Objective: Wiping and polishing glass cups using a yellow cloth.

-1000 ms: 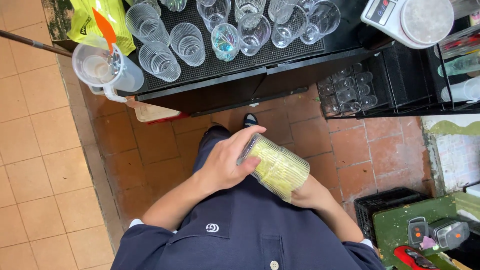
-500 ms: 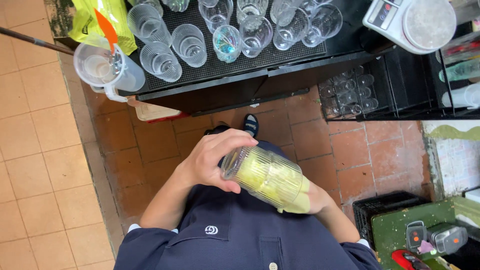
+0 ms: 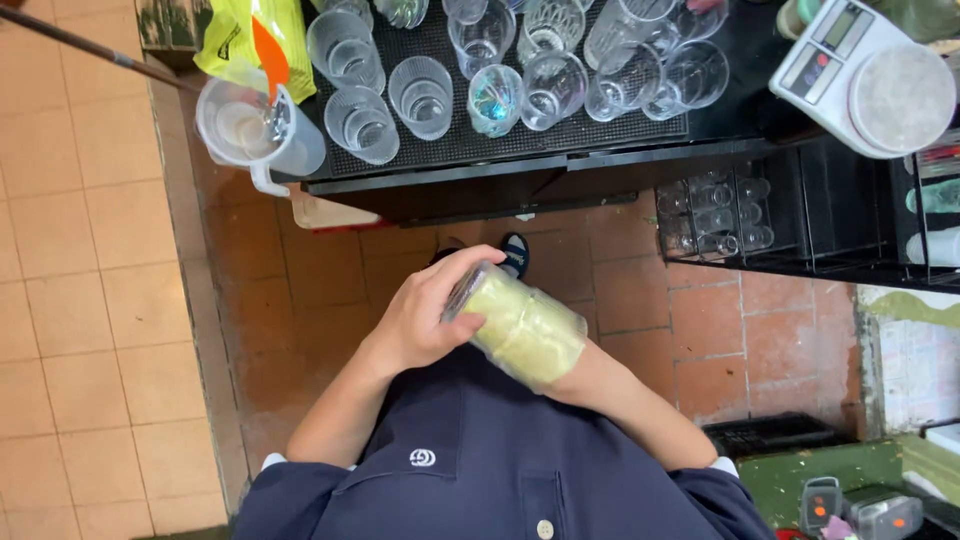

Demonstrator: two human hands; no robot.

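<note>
I hold a clear plastic jar packed with pale yellow slices in front of my chest, tilted so its lid end points up and to my left. My left hand covers that lid end, the fingers curled over the rim and clenched around it. My right hand is under the jar's bottom end and mostly hidden by it, so I cannot tell how its fingers are set, only that the jar rests against it. My dark blue shirt fills the space below the jar.

Past the jar is a red tiled floor, and beyond that a black counter carrying a mat of clear drinking glasses. At the counter's left corner stands a white measuring jug with a yellow bag just behind it. At the right end sits a white kitchen scale.
</note>
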